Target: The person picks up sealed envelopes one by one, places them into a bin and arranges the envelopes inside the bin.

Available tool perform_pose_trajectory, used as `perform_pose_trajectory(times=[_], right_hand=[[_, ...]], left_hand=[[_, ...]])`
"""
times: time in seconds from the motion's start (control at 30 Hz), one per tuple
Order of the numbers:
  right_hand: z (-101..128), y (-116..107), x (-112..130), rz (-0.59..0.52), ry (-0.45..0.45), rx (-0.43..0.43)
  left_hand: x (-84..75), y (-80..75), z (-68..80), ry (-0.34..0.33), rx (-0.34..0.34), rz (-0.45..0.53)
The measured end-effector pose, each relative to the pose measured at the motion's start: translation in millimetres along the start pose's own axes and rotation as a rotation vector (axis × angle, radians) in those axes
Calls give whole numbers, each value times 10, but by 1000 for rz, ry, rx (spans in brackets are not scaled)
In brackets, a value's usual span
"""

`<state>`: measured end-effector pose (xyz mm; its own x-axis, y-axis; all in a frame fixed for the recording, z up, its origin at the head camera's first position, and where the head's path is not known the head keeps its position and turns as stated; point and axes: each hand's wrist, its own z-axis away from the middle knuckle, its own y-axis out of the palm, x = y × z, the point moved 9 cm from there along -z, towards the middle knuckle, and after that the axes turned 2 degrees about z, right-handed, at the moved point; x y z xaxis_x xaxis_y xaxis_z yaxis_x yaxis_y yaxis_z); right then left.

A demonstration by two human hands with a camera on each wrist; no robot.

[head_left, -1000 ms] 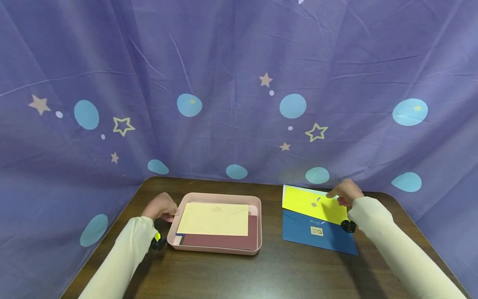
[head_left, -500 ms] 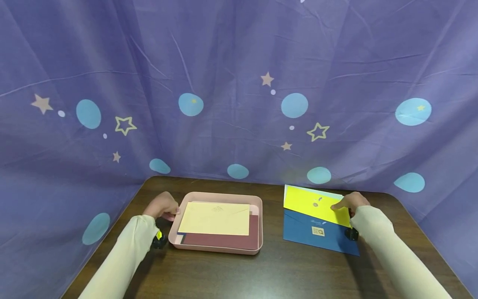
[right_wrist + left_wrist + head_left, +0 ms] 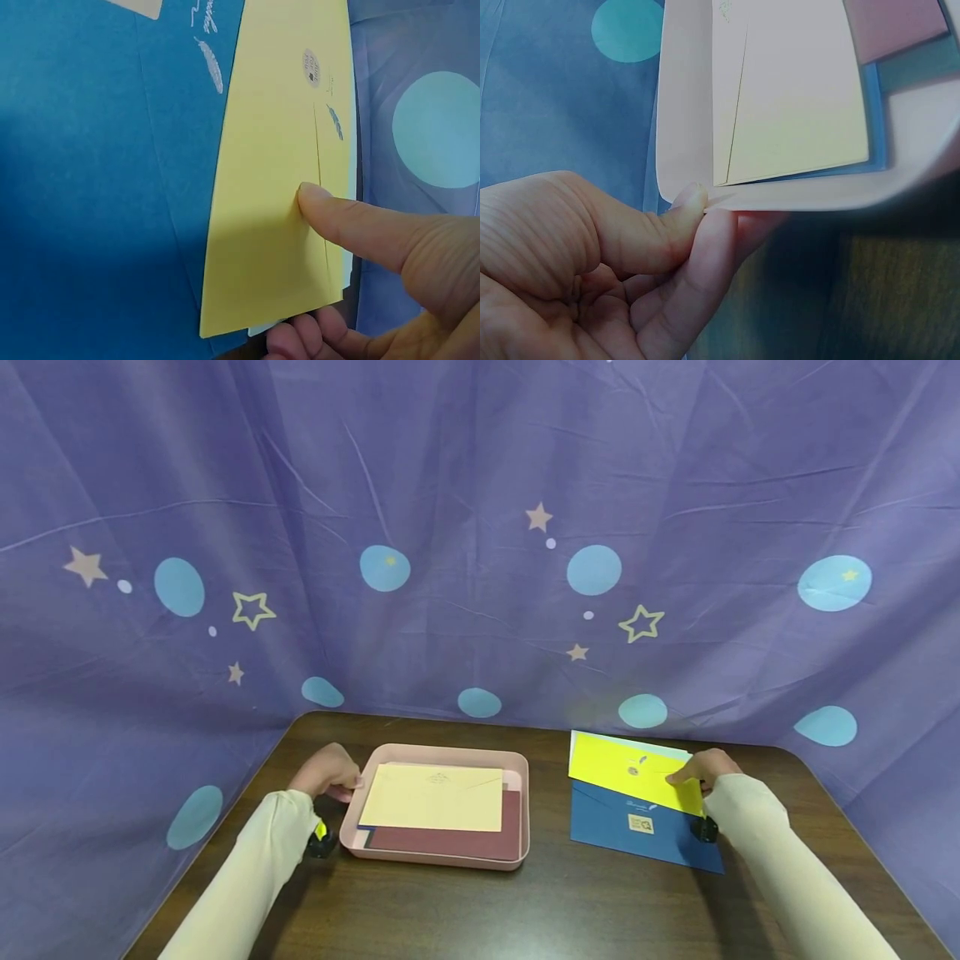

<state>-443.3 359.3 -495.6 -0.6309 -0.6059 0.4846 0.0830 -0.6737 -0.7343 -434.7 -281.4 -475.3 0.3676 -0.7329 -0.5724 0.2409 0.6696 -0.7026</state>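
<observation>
My left hand (image 3: 330,772) pinches the left rim of a pink tray (image 3: 435,862); in the left wrist view its thumb lies on top of the rim with fingers beneath. Inside the tray, a cream envelope (image 3: 435,797) lies over a maroon envelope (image 3: 450,844), with a blue edge showing under the cream one. On the right, my right hand (image 3: 708,767) holds the right end of a yellow envelope (image 3: 270,172), thumb on top and fingers curled at its underside. Below the yellow one lie a pale envelope (image 3: 347,274), mostly hidden, and a blue envelope (image 3: 637,839) bearing a small sticker.
The brown wooden table (image 3: 487,910) carries the tray at left and the envelope pile at right, with a gap between them. A purple curtain (image 3: 465,635) with stars and dots hangs behind the table's back edge.
My right hand has moved slightly right and down from above the yellow envelope to its right end, and now grips it. The left hand stays on the tray rim.
</observation>
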Motion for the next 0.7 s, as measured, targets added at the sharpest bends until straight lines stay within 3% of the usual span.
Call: perform_pose_trajectory(times=[0.43,0.7], right_hand=[[8,41,2,49,-31,48],[-33,-15,-27,-54,-97,27]], left_hand=[[7,15,-4,-2,-1,8],[30,16,-45,-1,-1,-6]])
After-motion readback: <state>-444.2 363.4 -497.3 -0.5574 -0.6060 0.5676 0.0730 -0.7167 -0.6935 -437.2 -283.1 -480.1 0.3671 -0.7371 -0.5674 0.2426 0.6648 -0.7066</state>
